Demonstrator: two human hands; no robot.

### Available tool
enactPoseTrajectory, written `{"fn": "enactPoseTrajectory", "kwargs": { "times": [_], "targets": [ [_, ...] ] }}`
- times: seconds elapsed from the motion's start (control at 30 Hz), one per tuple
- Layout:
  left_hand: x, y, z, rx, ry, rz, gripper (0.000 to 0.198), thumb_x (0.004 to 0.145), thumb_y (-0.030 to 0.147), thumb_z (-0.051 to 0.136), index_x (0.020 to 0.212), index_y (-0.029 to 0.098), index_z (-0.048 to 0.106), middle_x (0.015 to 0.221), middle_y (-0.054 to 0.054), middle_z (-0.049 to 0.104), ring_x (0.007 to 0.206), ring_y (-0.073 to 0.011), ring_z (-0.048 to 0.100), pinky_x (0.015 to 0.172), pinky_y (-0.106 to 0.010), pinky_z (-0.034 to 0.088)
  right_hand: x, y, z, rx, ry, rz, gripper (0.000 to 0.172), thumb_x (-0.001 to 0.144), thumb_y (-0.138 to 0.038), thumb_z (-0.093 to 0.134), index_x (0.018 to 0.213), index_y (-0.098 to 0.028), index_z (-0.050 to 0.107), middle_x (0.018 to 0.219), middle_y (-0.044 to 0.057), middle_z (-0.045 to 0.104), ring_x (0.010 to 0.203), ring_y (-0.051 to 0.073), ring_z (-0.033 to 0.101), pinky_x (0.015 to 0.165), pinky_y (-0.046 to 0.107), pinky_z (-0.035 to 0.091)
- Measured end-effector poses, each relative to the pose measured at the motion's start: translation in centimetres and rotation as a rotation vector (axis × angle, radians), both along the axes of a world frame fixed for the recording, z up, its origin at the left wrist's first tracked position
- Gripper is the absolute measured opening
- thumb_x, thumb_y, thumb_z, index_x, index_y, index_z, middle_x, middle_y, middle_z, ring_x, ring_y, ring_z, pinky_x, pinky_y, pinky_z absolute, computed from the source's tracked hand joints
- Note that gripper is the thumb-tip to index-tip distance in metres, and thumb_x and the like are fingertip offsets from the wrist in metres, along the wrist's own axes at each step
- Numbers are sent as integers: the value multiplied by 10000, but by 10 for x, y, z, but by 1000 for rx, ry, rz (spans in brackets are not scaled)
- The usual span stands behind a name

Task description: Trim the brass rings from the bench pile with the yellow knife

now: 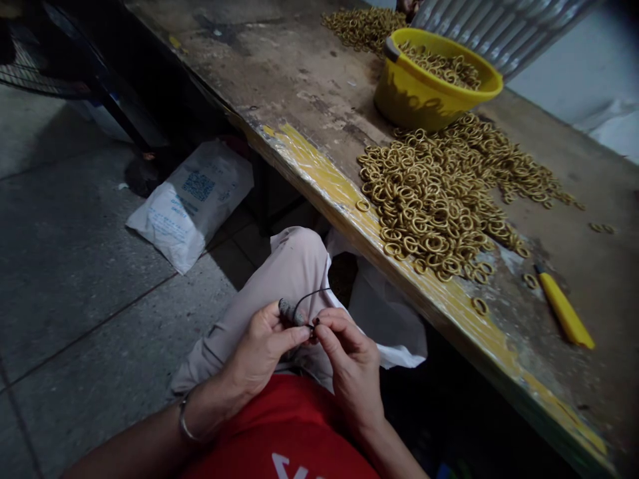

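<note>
Over my lap, my left hand [264, 342] is closed around a small dark grey speckled roll [293, 312], with its thumb pointing to the right. My right hand [349, 352] pinches a thin black cord close to the left fingertips. A loop of the cord [312, 293] arches above the fingers towards the white bag. Both hands nearly touch each other. What lies between the fingertips is too small to make out.
A worn table [319, 100] holds a heap of brass-coloured rings [434, 193], a yellow basin [424, 110] with more rings and a yellow-handled tool [564, 309]. A printed white bag [194, 199] lies on the floor. A white sack [387, 313] hangs below the table edge.
</note>
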State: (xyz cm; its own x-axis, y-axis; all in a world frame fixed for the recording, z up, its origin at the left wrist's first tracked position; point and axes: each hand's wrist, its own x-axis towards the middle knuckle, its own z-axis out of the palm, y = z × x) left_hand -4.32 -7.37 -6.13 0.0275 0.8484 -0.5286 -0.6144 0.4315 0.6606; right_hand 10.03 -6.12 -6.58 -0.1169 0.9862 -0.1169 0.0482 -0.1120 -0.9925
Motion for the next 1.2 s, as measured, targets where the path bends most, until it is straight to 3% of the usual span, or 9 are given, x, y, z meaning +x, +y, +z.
{"fn": "enactPoseTrajectory", "kwargs": {
  "times": [0.17, 0.33, 0.5, 0.7, 0.83, 1.03, 1.2],
  "targets": [
    [-4, 0, 7, 55, 118, -75, 182, 675, 94, 710, 823, 155, 624, 775, 14, 662, 736, -110, 615, 709, -210, 493, -1, 2, 3, -52, 52, 81, 104, 863, -264, 650, 782, -206, 681, 931, 39, 606, 845, 156, 564, 755, 276, 465],
    [-9, 1, 11, 53, 245, -85, 239, 659, 86, 711, 860, 165, 610, 823, -9, 682, 794, -148, 647, 726, -242, 524, -2, 0, -5, -187, 196, 100, 111, 848, -308, 669, 807, -206, 685, 935, 34, 617, 635, 94, 511, 550, 215, 423],
    [-12, -7, 6, 26, 348, -86, 222, 673, 123, 731, 845, 164, 597, 835, -30, 685, 770, -172, 662, 703, -279, 558, -8, 0, -7, -382, 318, 78, 164, 820, -351, 701, 839, -197, 647, 673, -33, 579, 459, 61, 449, 440, 188, 389],
    [-11, -14, 2, 149, 660, -135, 154, 788, 173, 667, 941, 180, 649, 898, -54, 679, 827, -196, 664, 773, -291, 539, -13, 6, 0, -427, 295, 69, 251, 772, -379, 746, 795, -188, 585, 624, -57, 555, 412, 50, 452, 395, 165, 379],
    [-14, -13, 6, 311, 881, -87, 145, 770, 143, 678, 898, 208, 703, 921, -55, 675, 848, -203, 645, 830, -291, 506, -13, 11, 8, -410, 226, 145, 263, 778, -409, 730, 765, -178, 604, 661, -31, 604, 428, 54, 461, 405, 172, 405],
    [-19, -9, 10, 433, 934, -119, 172, 783, 107, 651, 886, 217, 734, 874, -61, 700, 830, -206, 651, 809, -284, 504, -10, 17, 14, -380, 137, 234, 240, 796, -394, 709, 740, -164, 669, 589, -28, 596, 421, 66, 479, 435, 189, 430],
    [-22, -14, 2, 492, 957, -138, 208, 800, 88, 626, 918, 215, 740, 941, -80, 706, 898, -219, 656, 867, -299, 501, -11, 14, 11, -358, 133, 206, 210, 759, -369, 748, 715, -176, 677, 552, -37, 578, 455, 90, 522, 477, 209, 457]
  ]
}}
